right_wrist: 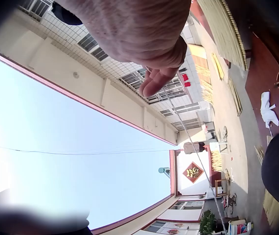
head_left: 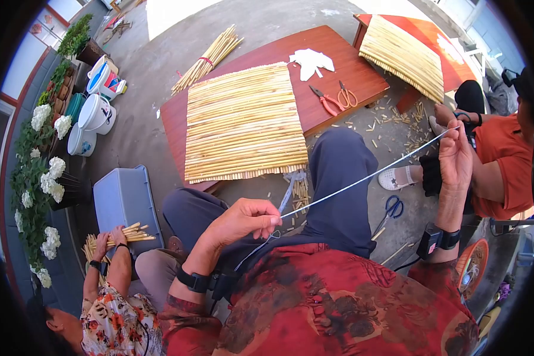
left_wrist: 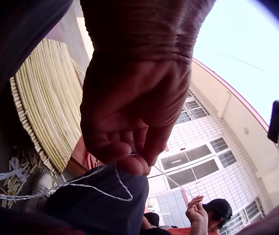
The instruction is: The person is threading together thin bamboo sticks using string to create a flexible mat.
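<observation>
A thin white string [head_left: 371,174] runs taut on a slant between the two hands. My left hand [head_left: 243,222] pinches its lower end over the lap, and a loose tail hangs below the fingers. Raised at the right, my right hand [head_left: 455,157] pinches the other end between thumb and fingertips. In the left wrist view the string passes between the left hand's [left_wrist: 134,107] thumb and fingers, with a slack loop beneath. A mat of pale straight sticks [head_left: 243,124] lies before the knees on a low red-brown table [head_left: 338,59].
Pliers [head_left: 326,101], small scissors [head_left: 346,95] and a white cloth [head_left: 310,62] lie beside the mat. Blue-handled scissors [head_left: 391,210] and stick offcuts are on the floor. Two people sit close by, left and right. A stick bundle [head_left: 207,59] lies beyond; a grey bin [head_left: 127,199] stands left.
</observation>
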Demonstrator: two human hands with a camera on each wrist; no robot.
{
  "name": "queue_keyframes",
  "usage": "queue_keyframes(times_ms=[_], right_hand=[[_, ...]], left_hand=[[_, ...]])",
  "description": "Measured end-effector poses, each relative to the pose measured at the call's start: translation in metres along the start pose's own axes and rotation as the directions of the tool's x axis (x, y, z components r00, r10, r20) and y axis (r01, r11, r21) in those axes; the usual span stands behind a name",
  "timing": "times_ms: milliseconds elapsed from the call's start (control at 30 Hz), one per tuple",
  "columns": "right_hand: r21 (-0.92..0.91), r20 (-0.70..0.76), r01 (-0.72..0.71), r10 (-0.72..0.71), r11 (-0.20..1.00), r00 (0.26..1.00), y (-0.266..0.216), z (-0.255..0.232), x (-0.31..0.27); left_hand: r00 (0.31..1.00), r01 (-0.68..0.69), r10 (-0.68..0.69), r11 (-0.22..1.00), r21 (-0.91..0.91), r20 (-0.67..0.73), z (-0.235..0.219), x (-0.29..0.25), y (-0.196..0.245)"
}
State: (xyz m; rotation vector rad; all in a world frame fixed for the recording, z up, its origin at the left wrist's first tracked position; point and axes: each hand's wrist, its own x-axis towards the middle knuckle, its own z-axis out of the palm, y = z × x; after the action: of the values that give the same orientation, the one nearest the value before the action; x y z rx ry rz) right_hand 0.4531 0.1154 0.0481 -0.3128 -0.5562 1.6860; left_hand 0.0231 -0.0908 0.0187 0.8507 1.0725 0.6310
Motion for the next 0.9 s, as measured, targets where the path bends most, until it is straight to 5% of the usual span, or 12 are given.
queue_keyframes(times_ms=[100,167,267,433,500,600,700,733,900], right_hand=[[-0.027,0.096,0.06,-0.057,0.998,0.994,-0.035,-0.021,0.013],[-0.098,0.01,0.182,-0.182,0.978,0.983,-0.06,-0.039,0.028],[-0.19,-0.07,0.211,-0.228,0.959,0.971,-0.076,-0.031,0.05],[-0.424,0.077,0.357,-0.359,0.832,0.93,-0.124,-0.039,0.109],[-0.395,0.019,0.377,-0.403,0.838,0.915,-0.128,-0.022,0.124],[-0.508,0.146,0.433,-0.42,0.745,0.895,-0.137,0.002,0.143],[-0.496,0.166,0.36,-0.32,0.791,0.933,-0.157,0.004,0.166],[-0.654,0.146,0.402,-0.415,0.641,0.898,-0.122,0.038,0.144],[-0.658,0.157,0.401,-0.404,0.637,0.901,-0.136,0.015,0.174]], left_hand=[[0.996,0.063,-0.064,0.998,-0.019,-0.062,-0.013,-0.029,-0.008],[0.994,0.064,-0.064,0.998,-0.003,-0.092,-0.021,-0.047,-0.013],[0.986,0.058,-0.058,0.998,-0.007,-0.154,-0.03,-0.07,-0.022],[0.983,0.097,-0.11,0.991,-0.097,-0.146,-0.024,-0.093,-0.04],[0.978,0.128,-0.145,0.985,-0.116,-0.153,-0.018,-0.096,-0.051],[0.973,0.168,-0.152,0.983,0.079,-0.175,-0.001,-0.101,-0.071],[0.946,0.17,-0.168,0.985,-0.017,-0.277,0.006,-0.107,-0.089],[0.922,0.131,-0.145,0.989,-0.062,-0.36,0.01,-0.11,-0.09],[0.882,0.123,-0.115,0.992,-0.011,-0.457,0.009,-0.137,-0.107]])
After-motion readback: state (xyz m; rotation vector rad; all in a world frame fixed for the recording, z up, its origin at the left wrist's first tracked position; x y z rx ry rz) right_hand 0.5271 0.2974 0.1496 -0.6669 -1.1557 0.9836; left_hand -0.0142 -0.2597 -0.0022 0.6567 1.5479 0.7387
